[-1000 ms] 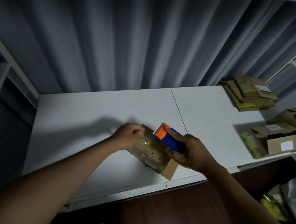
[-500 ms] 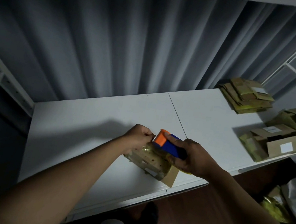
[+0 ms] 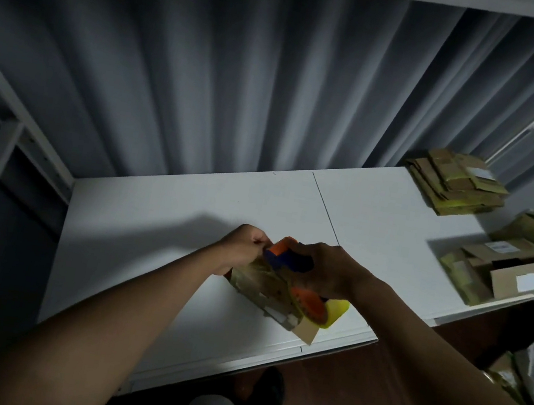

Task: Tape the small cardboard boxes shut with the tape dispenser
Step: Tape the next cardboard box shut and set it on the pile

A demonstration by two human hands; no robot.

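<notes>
Cardboard, brown and shiny with tape, is the box I am working on; it sits tilted near the front edge of the white tabletop, between my two hands. My right hand has its fingers curled round the blue and orange dispenser, which lies across the top of the box, its yellow tape roll hanging just past the box's right end. My left hand pinches at the far left end of the box, beside the dispenser's orange nose. Well apart on the right lie a stack of flat cartons and a heap of small boxes. Grey curtain hangs behind.
</notes>
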